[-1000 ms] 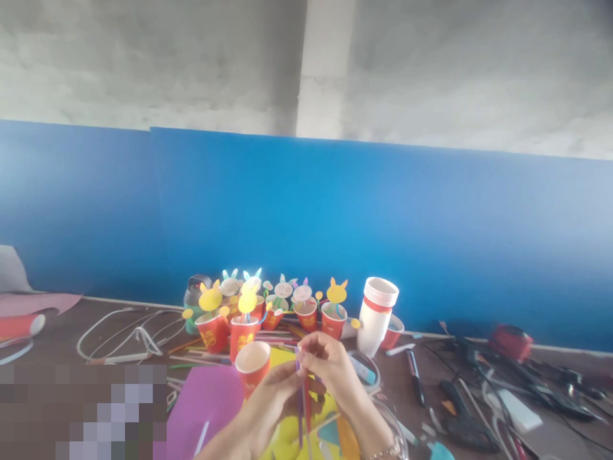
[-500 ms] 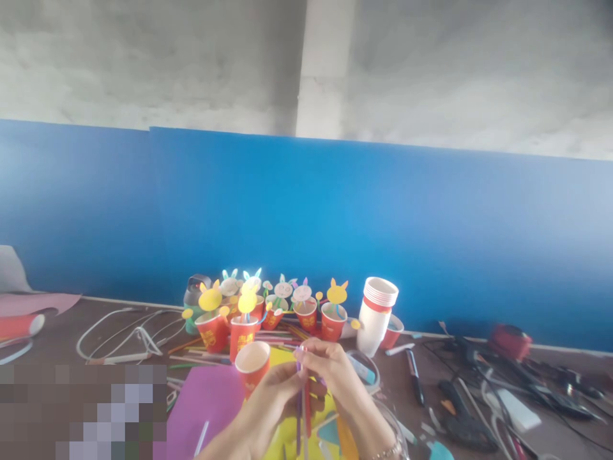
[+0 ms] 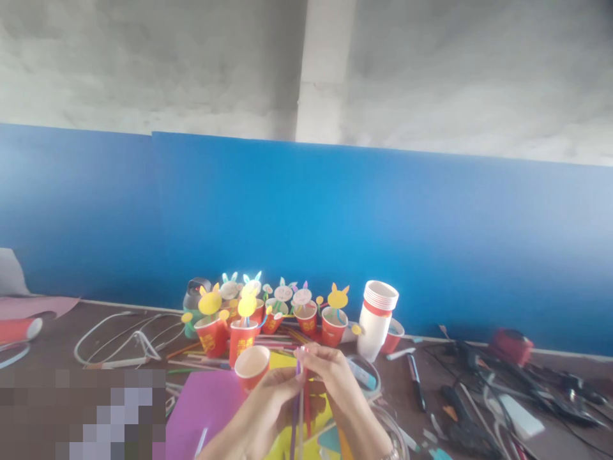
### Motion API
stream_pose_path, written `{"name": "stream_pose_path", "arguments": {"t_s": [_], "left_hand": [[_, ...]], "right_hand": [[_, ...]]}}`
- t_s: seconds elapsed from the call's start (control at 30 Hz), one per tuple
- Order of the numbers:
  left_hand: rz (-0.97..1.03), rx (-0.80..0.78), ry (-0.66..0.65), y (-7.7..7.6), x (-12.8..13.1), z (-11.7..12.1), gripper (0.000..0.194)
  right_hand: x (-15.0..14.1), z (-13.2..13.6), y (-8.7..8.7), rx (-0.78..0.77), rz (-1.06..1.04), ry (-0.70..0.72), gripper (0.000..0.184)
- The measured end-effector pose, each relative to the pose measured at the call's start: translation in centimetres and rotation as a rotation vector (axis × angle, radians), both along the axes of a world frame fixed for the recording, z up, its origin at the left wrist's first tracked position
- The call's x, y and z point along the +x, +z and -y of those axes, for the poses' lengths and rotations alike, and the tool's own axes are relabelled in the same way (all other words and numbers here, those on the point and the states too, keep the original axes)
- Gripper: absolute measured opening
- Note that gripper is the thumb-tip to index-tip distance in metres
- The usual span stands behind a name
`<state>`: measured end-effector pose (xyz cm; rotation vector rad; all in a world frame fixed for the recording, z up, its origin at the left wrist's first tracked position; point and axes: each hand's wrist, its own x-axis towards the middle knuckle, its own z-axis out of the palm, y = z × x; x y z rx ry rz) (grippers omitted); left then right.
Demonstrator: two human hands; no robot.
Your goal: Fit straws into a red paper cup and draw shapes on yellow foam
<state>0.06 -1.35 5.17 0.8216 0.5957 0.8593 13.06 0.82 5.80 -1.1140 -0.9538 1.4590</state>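
My left hand (image 3: 278, 391) pinches a small bundle of drinking straws (image 3: 295, 418), purple, whitish and red, which hang down between my hands. My right hand (image 3: 331, 374) closes on their upper ends, its fingertips meeting those of the left. Exactly how the tips are joined is too small to make out. An orange-red paper cup (image 3: 252, 364) stands open just beyond my left hand. Under my hands lie yellow paper (image 3: 280, 441) and, to the left, a purple sheet (image 3: 205, 402).
Behind stand several red cups (image 3: 243, 344) bearing paper animal heads on straws. Stacked white cups (image 3: 375, 326) are right of them. A pen (image 3: 416, 381), a glue gun (image 3: 462, 418), cables and a white power adapter (image 3: 520, 415) cover the right side. White wires (image 3: 129, 348) lie left; a blue partition (image 3: 306, 217) rises behind.
Both hands stay pinched at the straw tops. The straws' lower ends have swung slightly left, with the purple and whitish ones now a little apart from the red. The view has tilted up slightly.
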Motion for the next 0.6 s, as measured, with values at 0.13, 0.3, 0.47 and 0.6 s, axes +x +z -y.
{"name": "stream_pose_path", "arguments": {"t_s": [0.13,0.3,0.47,0.6], "left_hand": [[-0.009,0.02,-0.012,-0.14,-0.22,-0.19,0.04],[-0.067,0.071,-0.057,-0.34,-0.66,-0.48,0.045],[-0.04,0.085,-0.041,-0.15,-0.26,-0.11,0.052],[-0.058,0.089,0.035,-0.52,0.24,-0.03,0.053]], "right_hand": [[0.2,-0.12,-0.15,0.009,0.021,0.029,0.039],[0.52,-0.33,-0.5,0.058,0.077,0.047,0.039],[0.08,-0.32,-0.74,0.068,0.082,0.026,0.041],[-0.15,-0.34,-0.57,0.11,0.216,0.014,0.045]]}}
